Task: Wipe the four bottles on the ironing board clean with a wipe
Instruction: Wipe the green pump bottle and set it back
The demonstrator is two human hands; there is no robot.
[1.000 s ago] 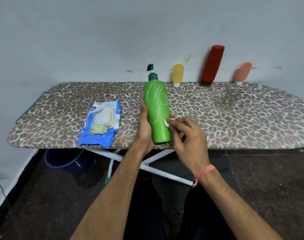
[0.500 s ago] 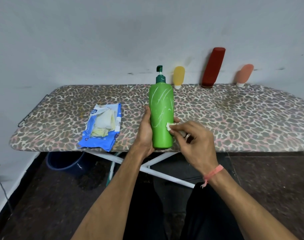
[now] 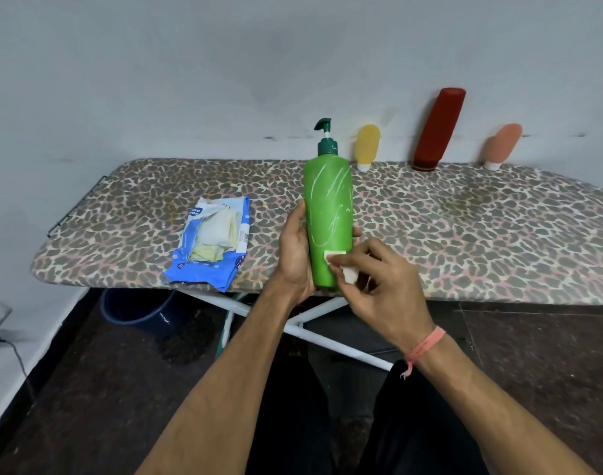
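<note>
My left hand (image 3: 294,250) grips a tall green pump bottle (image 3: 327,214) upright over the near edge of the leopard-print ironing board (image 3: 464,234). White streaks mark the bottle's front. My right hand (image 3: 379,282) pinches a small folded white wipe (image 3: 337,257) against the lower right side of the bottle. At the back of the board, leaning on the wall, stand a yellow bottle (image 3: 367,145), a dark red bottle (image 3: 439,128) and a peach bottle (image 3: 502,144), all cap down.
An open blue pack of wipes (image 3: 209,248) lies on the board's left half. Under the board are white crossed legs (image 3: 327,330) and a dark blue bucket (image 3: 138,310). A grey wall rises right behind the board. A cable (image 3: 15,354) runs along the left floor.
The green bottle has shifted slightly to the right in my left hand. My right hand with the wipe has slid down to the bottle's lower part.
</note>
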